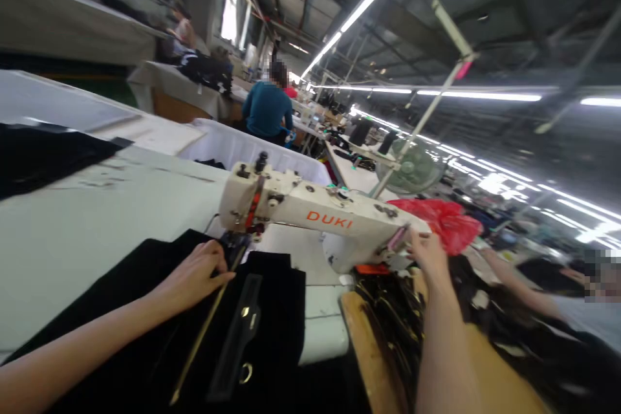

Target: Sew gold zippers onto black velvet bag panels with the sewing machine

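Note:
My left hand rests on black fabric by the needle area of a white sewing machine marked DUKI. Its thumb and fingers close at the edge of a zipper with gold teeth, which runs toward me. Beside the zipper lies a black strap with gold-coloured fittings, and a gold ring sits on the cloth. At the machine's right end my right hand has curled fingers against the housing; what they grip is hidden. The needle tip cannot be made out.
Dark gold-toothed zippers lie in a pile right of the machine, by a wooden edge. A red plastic bag is behind my right hand. A co-worker's arm reaches in from the right. A white bin stands beyond.

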Tool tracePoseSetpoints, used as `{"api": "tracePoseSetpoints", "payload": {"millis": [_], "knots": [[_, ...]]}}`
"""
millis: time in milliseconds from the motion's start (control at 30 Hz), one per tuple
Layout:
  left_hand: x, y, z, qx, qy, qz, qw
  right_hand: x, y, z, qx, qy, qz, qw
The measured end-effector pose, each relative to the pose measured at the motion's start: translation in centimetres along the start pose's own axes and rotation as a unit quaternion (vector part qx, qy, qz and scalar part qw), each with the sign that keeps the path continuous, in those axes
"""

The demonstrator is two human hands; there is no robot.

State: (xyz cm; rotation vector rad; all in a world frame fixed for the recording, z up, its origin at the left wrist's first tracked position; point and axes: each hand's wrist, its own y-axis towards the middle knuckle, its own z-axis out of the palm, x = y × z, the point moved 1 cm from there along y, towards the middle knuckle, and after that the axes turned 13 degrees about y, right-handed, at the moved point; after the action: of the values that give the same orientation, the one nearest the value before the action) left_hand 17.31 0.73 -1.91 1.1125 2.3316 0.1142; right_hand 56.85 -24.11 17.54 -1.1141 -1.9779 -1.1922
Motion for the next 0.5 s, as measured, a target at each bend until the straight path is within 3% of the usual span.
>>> {"api": "tracePoseSetpoints", "payload": {"millis": [167, 367, 500], "knots": [[2.1, 0.9, 1.3, 0.000, -0.063, 0.014, 0.998, -1.2, 0.4, 1.7, 0.031, 0.093, 0.053, 0.994], [0.6, 0.0, -1.8, 0.039, -0.125, -0.040, 0.991, -0.8, -1.5, 1.8, 0.052, 0.187, 0.085, 0.977], [0.3, 0.1, -2.0, 0.061, -0.147, -0.073, 0.984, -1.8, -1.6, 2.5, 0.037, 0.206, 0.079, 0.975]]}}
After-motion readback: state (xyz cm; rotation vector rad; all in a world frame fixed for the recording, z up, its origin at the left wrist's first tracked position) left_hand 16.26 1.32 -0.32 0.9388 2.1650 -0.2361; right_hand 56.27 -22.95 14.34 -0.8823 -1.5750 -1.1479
